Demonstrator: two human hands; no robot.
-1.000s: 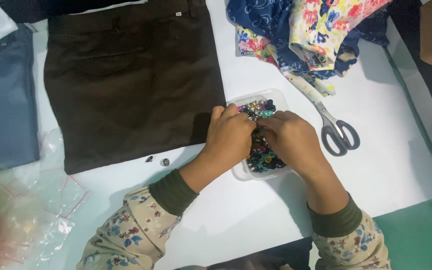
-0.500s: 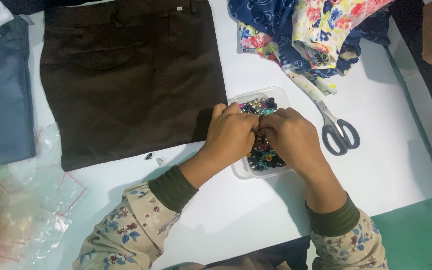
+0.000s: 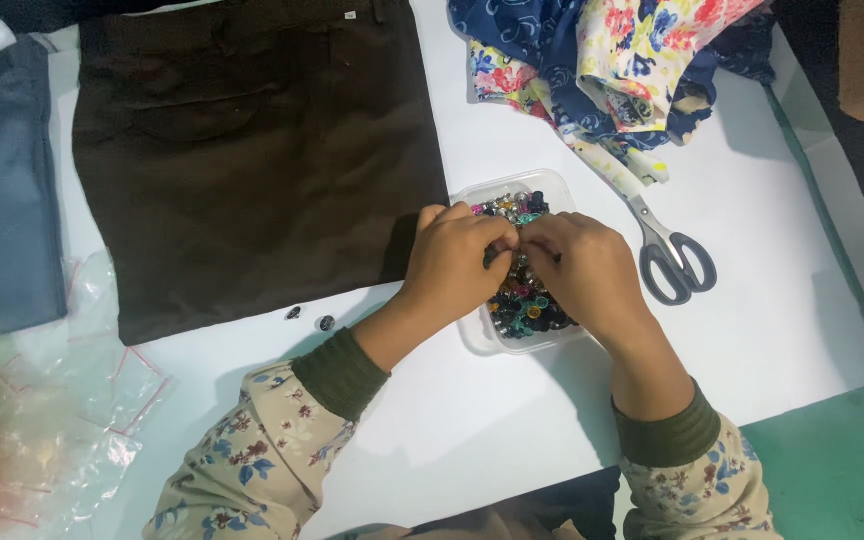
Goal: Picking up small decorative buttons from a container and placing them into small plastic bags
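A clear plastic box (image 3: 477, 335) full of many-coloured buttons (image 3: 524, 305) sits on the white table sheet (image 3: 472, 420). My left hand (image 3: 457, 262) and my right hand (image 3: 582, 270) hover over the box, fingertips pinched together and meeting above the buttons. Whatever small piece they pinch is hidden by the fingers. Two small dark buttons (image 3: 310, 318) lie loose on the sheet, left of the box, beside the hem of a dark brown garment (image 3: 252, 160).
Grey-handled scissors (image 3: 670, 255) lie right of the box. A heap of floral cloth (image 3: 622, 65) fills the top right. A blue-grey garment (image 3: 2, 190) lies at the far left, with clear plastic bags (image 3: 62, 420) below it. A green surface (image 3: 832, 470) borders the sheet.
Both hands stayed over the button box with only small finger movements. The view has shifted slightly.
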